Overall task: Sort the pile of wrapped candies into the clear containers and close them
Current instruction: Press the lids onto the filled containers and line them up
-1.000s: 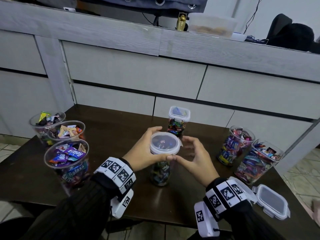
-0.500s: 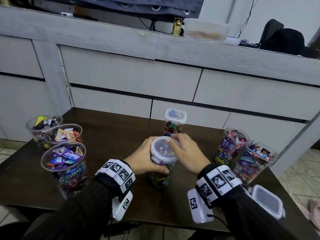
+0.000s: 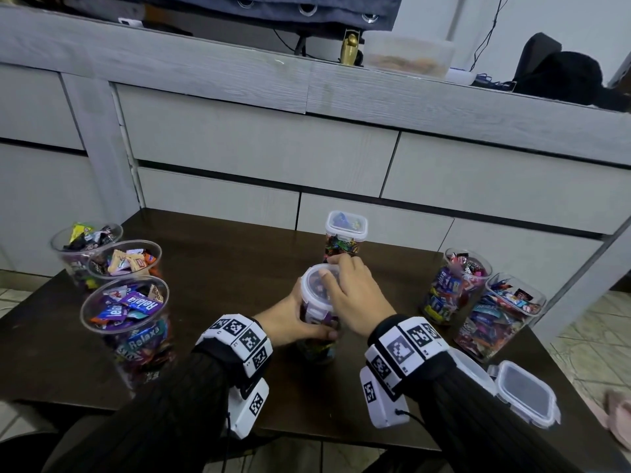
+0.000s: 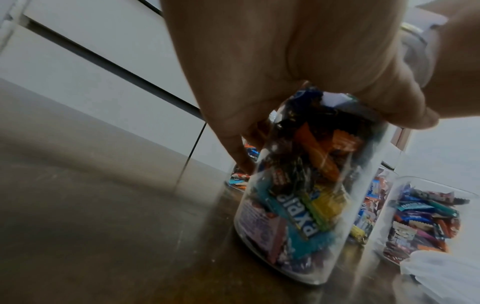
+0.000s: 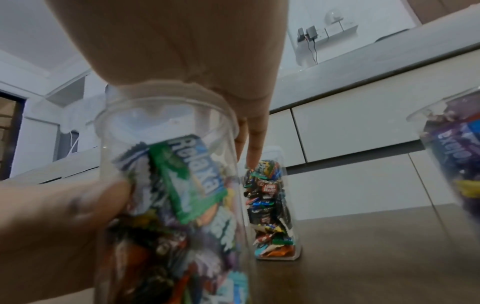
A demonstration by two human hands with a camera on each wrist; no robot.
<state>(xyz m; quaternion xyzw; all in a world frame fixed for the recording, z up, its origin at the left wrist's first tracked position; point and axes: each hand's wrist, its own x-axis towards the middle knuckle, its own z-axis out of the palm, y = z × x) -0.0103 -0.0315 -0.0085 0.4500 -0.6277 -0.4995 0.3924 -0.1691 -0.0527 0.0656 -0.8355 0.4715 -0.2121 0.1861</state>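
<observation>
Candies in bright wrappers fill a clear round container (image 3: pixel 319 343) standing upright near the middle of a dark wooden table (image 3: pixel 222 268). The left hand (image 3: pixel 290 319) reaches in from the near left, its fingers and thumb wrapped around the container's upper body just below the rim. The right hand (image 3: pixel 355 302) comes from the near right and lies palm down over the round lid (image 3: pixel 314 285), fingers spread and fairly straight across its top. Just beyond stands a closed square container (image 3: pixel 345 238). Three open cups of candies (image 3: pixel 126 302) stand at the left, two open containers (image 3: pixel 478 302) at the right, and a loose lid (image 3: pixel 526 394) lies near right.
</observation>
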